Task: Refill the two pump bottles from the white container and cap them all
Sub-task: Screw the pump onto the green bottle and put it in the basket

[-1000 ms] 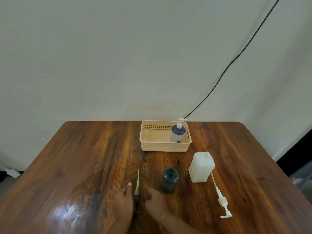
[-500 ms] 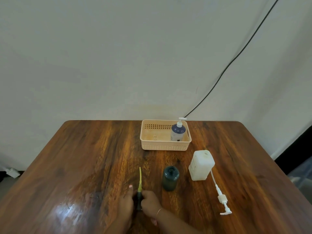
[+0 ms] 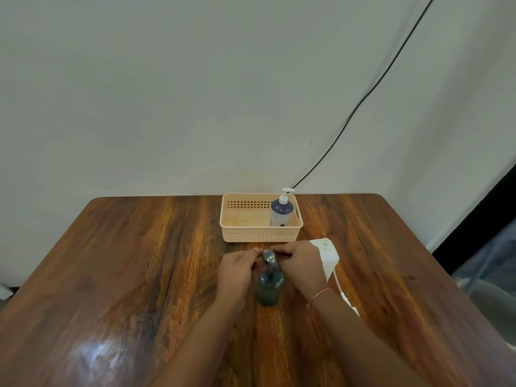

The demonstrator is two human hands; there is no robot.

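Note:
A dark green bottle point(image 3: 269, 289) stands upright at the table's middle. Its dark pump head point(image 3: 270, 258) sits over the bottle's neck, and both hands hold it there. My left hand point(image 3: 237, 270) grips it from the left and my right hand point(image 3: 303, 268) from the right. The pump's tube is hidden from view. The white container point(image 3: 329, 256) stands just right of my right hand, partly covered by it. A white pump with a long tube point(image 3: 344, 296) lies on the table behind my right forearm. A blue pump bottle point(image 3: 280, 212), capped, stands in the basket.
A beige perforated basket point(image 3: 251, 236) sits at the table's far middle edge. The wooden table point(image 3: 125, 261) has a glossy patch near its front left. A black cable point(image 3: 363, 101) runs down the wall behind.
Both hands lifted the dark pump with its yellowish tube off the table near the front and carried it up and right, onto the green bottle's neck.

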